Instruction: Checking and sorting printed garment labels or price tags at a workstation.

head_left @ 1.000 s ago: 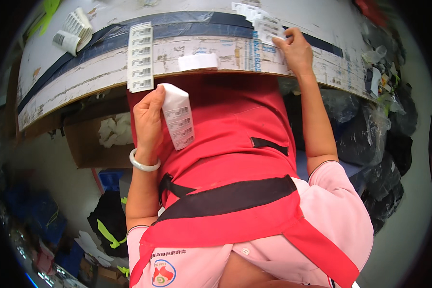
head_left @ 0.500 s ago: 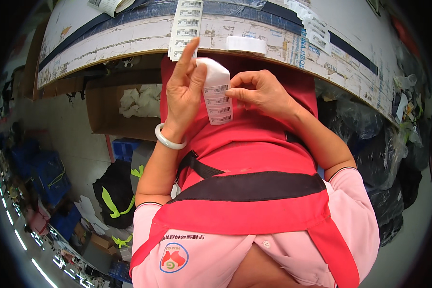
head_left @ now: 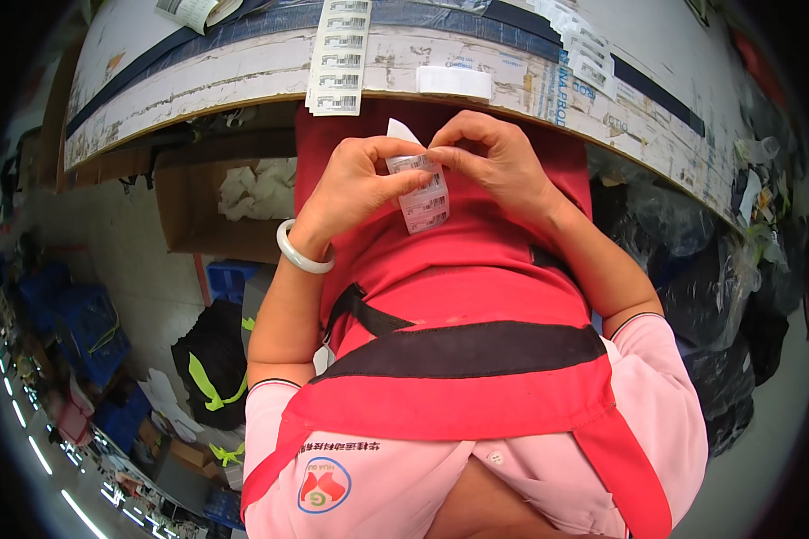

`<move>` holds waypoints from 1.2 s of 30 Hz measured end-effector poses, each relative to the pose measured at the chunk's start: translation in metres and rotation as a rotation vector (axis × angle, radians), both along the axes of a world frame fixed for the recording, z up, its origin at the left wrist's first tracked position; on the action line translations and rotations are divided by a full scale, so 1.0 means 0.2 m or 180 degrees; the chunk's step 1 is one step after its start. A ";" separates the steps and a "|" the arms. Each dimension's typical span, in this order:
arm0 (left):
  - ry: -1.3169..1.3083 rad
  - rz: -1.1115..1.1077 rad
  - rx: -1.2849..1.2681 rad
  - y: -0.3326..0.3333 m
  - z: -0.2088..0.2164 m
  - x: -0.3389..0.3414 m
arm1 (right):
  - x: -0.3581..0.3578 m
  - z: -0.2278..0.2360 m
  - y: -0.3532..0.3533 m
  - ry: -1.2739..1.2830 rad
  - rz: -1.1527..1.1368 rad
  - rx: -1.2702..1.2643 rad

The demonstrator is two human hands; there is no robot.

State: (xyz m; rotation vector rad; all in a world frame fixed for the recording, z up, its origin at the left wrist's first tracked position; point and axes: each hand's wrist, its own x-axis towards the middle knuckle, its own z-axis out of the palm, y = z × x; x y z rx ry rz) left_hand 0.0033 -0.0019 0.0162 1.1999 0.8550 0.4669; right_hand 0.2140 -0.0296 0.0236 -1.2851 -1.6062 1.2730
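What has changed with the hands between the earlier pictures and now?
The right hand moved off the fanned labels on the table and came back toward the body, to the right edge of the held label strip; whether it grips it is unclear. The left hand, holding that strip throughout, shifted its grip lower. The other strip and the white paper stayed on the table.

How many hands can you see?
2: the left hand at the left side of the label strip, and the right hand at its right edge.
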 end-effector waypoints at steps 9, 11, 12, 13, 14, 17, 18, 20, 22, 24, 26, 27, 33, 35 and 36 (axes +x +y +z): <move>-0.0309 0.0414 0.0180 0.03 -0.09 -0.01 | 0.21 0.05 0.22 0.0439 -0.0797 -0.0856; -0.0228 0.0514 0.0155 0.02 -0.10 -0.01 | 0.23 0.04 0.24 0.0406 -0.0797 -0.0932; -0.0229 0.0518 0.0149 0.02 -0.11 -0.01 | 0.23 0.03 0.25 0.0350 -0.0761 -0.0948; -0.0217 0.0549 0.0219 0.02 -0.11 -0.01 | 0.23 0.03 0.25 0.0295 -0.0723 -0.0963; -0.0206 0.0581 0.0289 0.02 -0.11 -0.01 | 0.22 0.03 0.25 0.0293 -0.0718 -0.0969; -0.0209 0.0592 0.0252 0.02 -0.10 0.00 | 0.20 0.05 0.28 0.0217 -0.0737 -0.1057; -0.0209 0.0592 0.0248 0.02 -0.10 0.00 | 0.20 0.05 0.29 0.0159 -0.0730 -0.1062; -0.0196 0.0604 0.0250 0.02 -0.10 0.00 | 0.20 0.05 0.30 0.0103 -0.0720 -0.1072; -0.0213 0.0611 0.0248 0.02 -0.11 0.00 | 0.19 0.04 0.31 0.0023 -0.0692 -0.1056; -0.0233 0.0617 0.0245 0.02 -0.11 0.00 | 0.20 0.04 0.31 0.0039 -0.0685 -0.1060; -0.0227 0.0612 0.0249 0.02 -0.12 0.00 | 0.20 0.03 0.31 0.0058 -0.0676 -0.1060; -0.0227 0.0612 0.0245 0.01 -0.12 0.00 | 0.19 0.03 0.31 0.0040 -0.0683 -0.1059; -0.0240 0.0587 0.0215 0.01 -0.12 0.01 | 0.19 0.03 0.31 -0.0039 -0.0673 -0.1006; -0.0241 0.0572 0.0240 0.01 -0.12 0.01 | 0.18 0.03 0.31 -0.0057 -0.0657 -0.0981; -0.0242 0.0569 0.0241 0.01 -0.13 0.01 | 0.18 0.03 0.31 -0.0077 -0.0656 -0.0990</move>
